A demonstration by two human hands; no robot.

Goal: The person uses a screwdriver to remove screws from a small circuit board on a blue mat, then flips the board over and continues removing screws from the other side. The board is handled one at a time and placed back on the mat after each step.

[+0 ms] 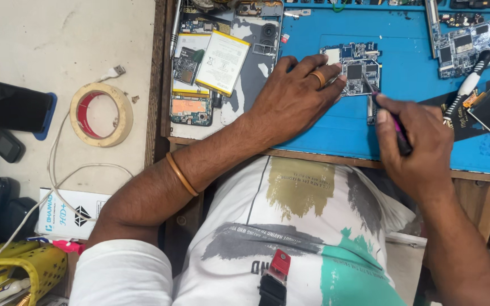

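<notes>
Handling: board [354, 68] looks thin, light, stiff and fragile, studded with tiny parts; best held by its bare edges, flat on the mat [404, 51].
Board place: on the blue mat, far centre of the tabletop [160, 68].
Left hand [290, 99]: fingers [327, 73] spread flat, pressing the board's left edge and near-left corner.
Right hand [412, 141]: fingers pinching a slim tool [389, 116], its tip touching the board's right-centre.
Nearby: opened phone [216, 68] just left of the left hand; second board [469, 42] far right; tape roll [101, 113] well left.
</notes>
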